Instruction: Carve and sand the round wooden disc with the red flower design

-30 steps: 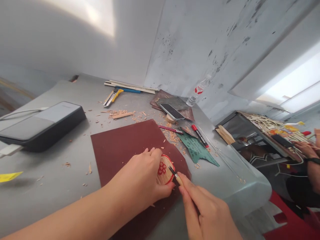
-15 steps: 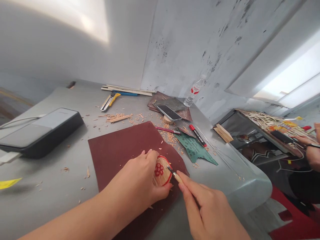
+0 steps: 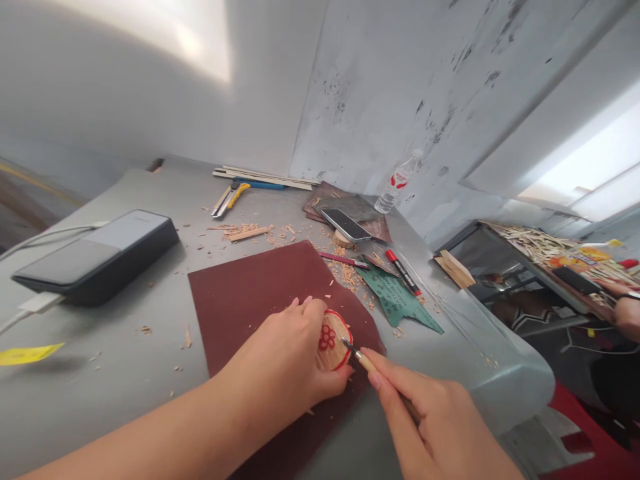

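Note:
A round wood slice (image 3: pixel 338 353) with a red flower and a red rim line sits over a dark red sandpaper sheet (image 3: pixel 250 293). My left hand (image 3: pixel 295 353) is closed around its left side, the thumb along the near edge. In my right hand (image 3: pixel 425 400) is a wood-handled carving gouge (image 3: pixel 367 361), pinched like a pen. Its metal tip meets the slice's face near the right rim. Small wood chips lie on the sheet around the slice.
Across the grey table (image 3: pixel 120 360) lie a power bank (image 3: pixel 100 253), a yellow utility knife (image 3: pixel 231 198), a phone (image 3: pixel 346 225), a red-capped marker (image 3: pixel 403 272) and green sandpaper (image 3: pixel 395 297). A water bottle (image 3: pixel 399 181) stands by the wall. At right, a co-worker's hand (image 3: pixel 627 313) is beside another table.
The whole scene has shifted slightly right in view as the head turned. Both hands keep their holds on the wood slice and gouge, the tip staying near the right rim.

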The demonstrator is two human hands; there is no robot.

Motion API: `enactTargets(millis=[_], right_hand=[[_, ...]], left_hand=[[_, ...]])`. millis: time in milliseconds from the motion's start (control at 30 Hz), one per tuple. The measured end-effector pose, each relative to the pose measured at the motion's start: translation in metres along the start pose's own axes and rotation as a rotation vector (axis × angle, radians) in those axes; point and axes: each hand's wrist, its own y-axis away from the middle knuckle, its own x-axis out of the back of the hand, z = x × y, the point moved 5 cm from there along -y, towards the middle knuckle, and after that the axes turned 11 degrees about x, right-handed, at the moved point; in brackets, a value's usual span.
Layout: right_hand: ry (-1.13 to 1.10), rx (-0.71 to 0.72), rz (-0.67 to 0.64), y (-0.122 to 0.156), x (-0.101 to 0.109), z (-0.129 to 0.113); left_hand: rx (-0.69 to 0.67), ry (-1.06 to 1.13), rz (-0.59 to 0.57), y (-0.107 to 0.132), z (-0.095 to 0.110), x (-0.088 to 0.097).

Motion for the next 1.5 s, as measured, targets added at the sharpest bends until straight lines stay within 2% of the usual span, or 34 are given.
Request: enactTargets(millis=[233,367,500,667,833,1000,1200,1400,1500], right_hand=[[0.097,0.036,0.048,-0.001,-0.009,-0.002],[0.228,0.117,0.136,0.0,-0.016,-0.003],[0.265,0.162,0.18,0.0,-0.021,-0.003],[0.242,0.116,0.236,-0.012,-0.021,-0.012],[0.206,0.057,0.187,-0.021,-0.017,-0.017],[0.293,0.068,0.129,-0.009,-0.005,-0.012],[0.249,0.07,0.046,-0.005,-0.002,-0.011],[0.238,0.047,0.042,-0.012,-0.008,-0.012],[0.222,0.016,0.1,-0.012,-0.013,-0.01]], left_hand=[[-0.008,0.009,-0.013,-0.002,-0.001,-0.001],[-0.023,0.005,-0.002,-0.003,-0.001,-0.001],[-0.014,-0.002,-0.004,-0.003,0.0,-0.001],[-0.026,0.013,-0.001,-0.001,0.002,0.0],[-0.027,0.036,0.009,-0.001,0.003,0.001],[-0.012,0.039,0.005,-0.001,0.002,-0.001],[-0.004,0.043,0.022,0.001,0.0,-0.001],[-0.036,0.018,-0.015,0.0,0.002,-0.001],[-0.038,0.012,-0.018,-0.002,0.003,-0.002]])
